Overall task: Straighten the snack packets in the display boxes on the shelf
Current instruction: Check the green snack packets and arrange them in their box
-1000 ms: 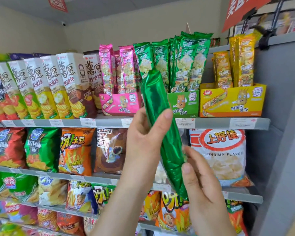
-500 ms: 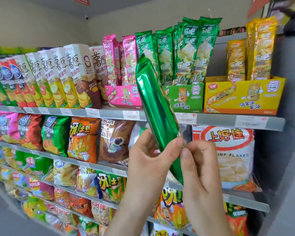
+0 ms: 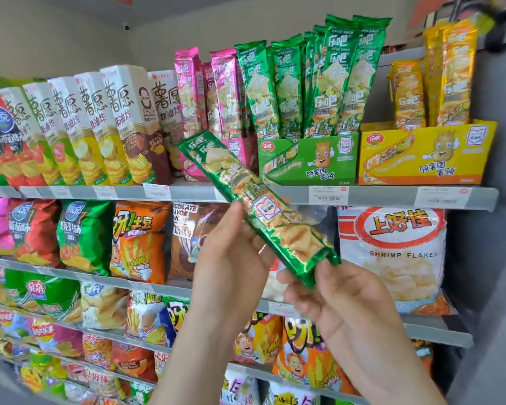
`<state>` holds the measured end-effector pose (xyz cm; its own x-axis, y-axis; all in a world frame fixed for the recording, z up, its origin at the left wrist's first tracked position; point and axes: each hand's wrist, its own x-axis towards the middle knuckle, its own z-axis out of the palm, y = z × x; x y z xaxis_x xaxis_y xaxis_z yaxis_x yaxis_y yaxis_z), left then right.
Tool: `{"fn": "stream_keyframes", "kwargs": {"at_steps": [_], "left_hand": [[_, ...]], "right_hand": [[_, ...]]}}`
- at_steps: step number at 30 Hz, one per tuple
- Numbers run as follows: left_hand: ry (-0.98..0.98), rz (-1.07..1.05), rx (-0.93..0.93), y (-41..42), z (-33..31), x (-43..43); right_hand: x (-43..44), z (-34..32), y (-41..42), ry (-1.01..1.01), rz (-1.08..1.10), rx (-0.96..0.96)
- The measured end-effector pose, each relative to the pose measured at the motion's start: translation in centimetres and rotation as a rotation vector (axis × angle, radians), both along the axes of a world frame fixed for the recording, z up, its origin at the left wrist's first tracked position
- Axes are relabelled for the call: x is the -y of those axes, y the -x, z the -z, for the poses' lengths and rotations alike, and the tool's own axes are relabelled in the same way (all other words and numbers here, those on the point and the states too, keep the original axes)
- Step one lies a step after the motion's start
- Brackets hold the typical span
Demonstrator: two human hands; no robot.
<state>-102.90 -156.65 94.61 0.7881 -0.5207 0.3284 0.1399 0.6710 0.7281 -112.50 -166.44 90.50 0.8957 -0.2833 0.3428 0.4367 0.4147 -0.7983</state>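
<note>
I hold a long green snack packet (image 3: pixel 257 204) in front of the shelves, tilted with its top toward the upper left and its printed face toward me. My left hand (image 3: pixel 231 258) grips its middle from below. My right hand (image 3: pixel 327 293) pinches its lower end. On the top shelf stand three display boxes: a pink display box (image 3: pixel 240 152) partly hidden by the packet, a green display box (image 3: pixel 307 160) full of upright green packets (image 3: pixel 319 80), and a yellow display box (image 3: pixel 427 153) with a few yellow packets (image 3: pixel 447 74).
Tall white chip cartons (image 3: pixel 105 127) line the top shelf to the left. Chip bags fill the lower shelves, with a large white shrimp flakes bag (image 3: pixel 392 255) at the right. A grey side panel (image 3: pixel 485 229) closes the shelves on the right.
The green packet has turned from its plain foil back to its printed front and tilted further over. My right hand has slid down to its lower end. The view shifted slightly.
</note>
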Motion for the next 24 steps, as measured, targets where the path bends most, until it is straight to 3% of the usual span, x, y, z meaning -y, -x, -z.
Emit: {"fn": "stream_keyframes", "kwargs": {"at_steps": [4,7,9,11,14,20,22,24], "left_hand": [[-0.161,-0.068,0.13,-1.0,-0.4,-0.5],[-0.129,-0.079,0.171,-2.0,-0.4,-0.9],[-0.1,-0.076,0.183,-2.8,-0.5,-1.2],[-0.075,-0.045,0.198,-3.7,-0.6,-1.6],[-0.066,-0.002,0.235,-4.7,-1.0,-2.3],[0.012,0.207,0.276,-5.9,-1.5,-2.8],[0.008,0.256,0.271,-6.4,-1.5,-2.7],[-0.037,0.215,0.29,-7.0,-1.4,-2.4]], "right_hand": [[-1.3,0.0,-0.8,0.299,0.293,0.011],[-1.9,0.2,-1.8,0.445,0.467,0.094],[-1.9,0.2,-2.3,0.483,0.512,0.093],[-1.2,0.0,-2.5,0.493,0.422,0.057],[-0.8,-0.7,-2.8,0.435,0.149,0.028],[-2.3,-0.8,-5.0,0.051,0.006,-0.019],[-2.6,-0.8,-5.4,-0.027,0.039,0.035],[-2.7,-1.0,-5.5,0.021,0.211,0.073]]}}
